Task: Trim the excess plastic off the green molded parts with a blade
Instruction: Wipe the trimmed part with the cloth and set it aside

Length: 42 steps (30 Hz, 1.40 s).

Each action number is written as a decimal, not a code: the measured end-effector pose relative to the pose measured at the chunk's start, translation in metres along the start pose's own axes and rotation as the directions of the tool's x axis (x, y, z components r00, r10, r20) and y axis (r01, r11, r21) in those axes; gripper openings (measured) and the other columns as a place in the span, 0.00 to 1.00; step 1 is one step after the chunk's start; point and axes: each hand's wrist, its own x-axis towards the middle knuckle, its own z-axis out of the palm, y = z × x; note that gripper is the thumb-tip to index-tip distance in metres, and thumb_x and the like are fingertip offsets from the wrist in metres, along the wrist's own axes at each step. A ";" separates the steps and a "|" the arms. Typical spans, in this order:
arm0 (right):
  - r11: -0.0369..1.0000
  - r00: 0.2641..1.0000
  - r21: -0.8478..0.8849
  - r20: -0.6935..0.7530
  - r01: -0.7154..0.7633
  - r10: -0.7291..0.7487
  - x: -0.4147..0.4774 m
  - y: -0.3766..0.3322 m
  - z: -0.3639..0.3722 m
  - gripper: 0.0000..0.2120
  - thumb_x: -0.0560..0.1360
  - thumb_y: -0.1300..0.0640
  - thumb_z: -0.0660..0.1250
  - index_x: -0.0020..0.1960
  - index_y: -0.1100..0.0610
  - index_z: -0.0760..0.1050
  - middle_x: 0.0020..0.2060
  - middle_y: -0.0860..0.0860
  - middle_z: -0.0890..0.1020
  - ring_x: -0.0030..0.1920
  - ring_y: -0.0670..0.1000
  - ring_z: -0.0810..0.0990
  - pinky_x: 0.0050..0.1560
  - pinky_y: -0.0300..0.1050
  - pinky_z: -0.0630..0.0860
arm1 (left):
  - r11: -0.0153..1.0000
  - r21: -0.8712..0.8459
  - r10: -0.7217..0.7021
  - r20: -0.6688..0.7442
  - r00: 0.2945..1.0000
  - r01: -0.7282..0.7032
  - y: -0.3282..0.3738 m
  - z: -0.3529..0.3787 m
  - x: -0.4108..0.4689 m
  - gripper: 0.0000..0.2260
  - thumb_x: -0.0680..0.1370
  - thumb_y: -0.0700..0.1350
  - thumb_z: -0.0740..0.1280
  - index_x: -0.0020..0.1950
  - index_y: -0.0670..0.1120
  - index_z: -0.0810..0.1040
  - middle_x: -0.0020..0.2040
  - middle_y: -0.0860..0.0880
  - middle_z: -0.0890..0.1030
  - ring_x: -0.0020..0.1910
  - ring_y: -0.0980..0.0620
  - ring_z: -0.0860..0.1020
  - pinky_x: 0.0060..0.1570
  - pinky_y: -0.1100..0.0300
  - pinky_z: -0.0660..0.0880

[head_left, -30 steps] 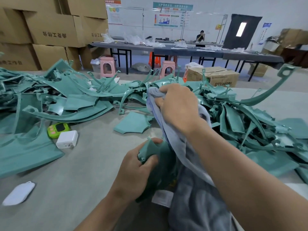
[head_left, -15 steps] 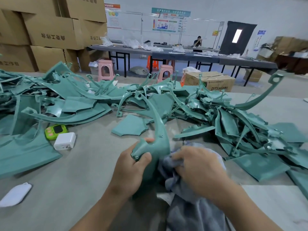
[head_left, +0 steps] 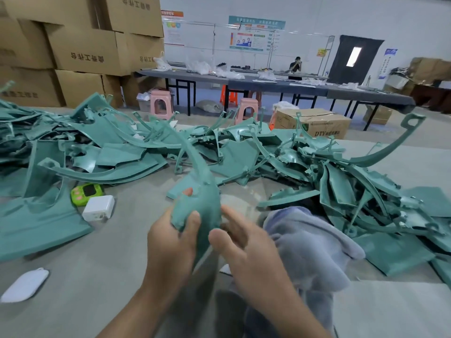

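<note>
My left hand (head_left: 170,245) grips the wide lower end of a curved green molded part (head_left: 203,201), whose thin arm rises up and to the left. My right hand (head_left: 244,250) is just right of the part with its fingers spread, and its thumb and fingertips are at the part's right edge. It is blurred by motion. A grey cloth (head_left: 310,242) lies crumpled to the right of that hand, no longer held. No blade shows in either hand.
Heaps of green molded parts lie across the grey table, on the left (head_left: 97,147) and on the right (head_left: 341,186). A green gadget (head_left: 86,191), a white charger block (head_left: 98,208) and a white pad (head_left: 24,285) lie to the left. Cardboard boxes (head_left: 80,50) are stacked behind.
My right hand came down from the top of the part with the cloth, then let the cloth go. It now sits open beside the part, which my left hand has lifted slightly.
</note>
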 end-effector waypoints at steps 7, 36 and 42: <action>0.718 0.926 0.650 -0.059 -0.248 0.373 0.010 0.022 -0.008 0.13 0.76 0.62 0.72 0.59 0.54 0.81 0.51 0.56 0.87 0.52 0.57 0.87 0.47 0.52 0.84 | 0.941 0.149 0.151 0.618 0.772 -0.303 0.005 0.011 -0.020 0.41 0.66 0.46 0.70 0.78 0.65 0.62 0.74 0.70 0.68 0.73 0.68 0.65 0.71 0.66 0.65; 0.737 0.989 0.665 0.018 -0.123 0.149 0.001 0.024 -0.011 0.16 0.80 0.56 0.69 0.67 0.55 0.78 0.60 0.56 0.84 0.63 0.57 0.82 0.64 0.56 0.79 | 0.801 0.235 0.398 0.479 0.782 -0.551 -0.002 0.012 -0.020 0.20 0.78 0.55 0.66 0.70 0.54 0.78 0.69 0.61 0.77 0.69 0.66 0.73 0.69 0.66 0.69; 0.762 0.966 0.636 -0.099 -0.123 0.238 0.006 0.036 -0.029 0.14 0.81 0.69 0.61 0.57 0.59 0.84 0.53 0.59 0.87 0.52 0.58 0.86 0.51 0.50 0.83 | 0.889 0.340 0.292 0.100 0.951 -0.308 -0.006 0.003 -0.004 0.27 0.76 0.57 0.69 0.75 0.57 0.70 0.68 0.66 0.75 0.68 0.66 0.72 0.65 0.69 0.70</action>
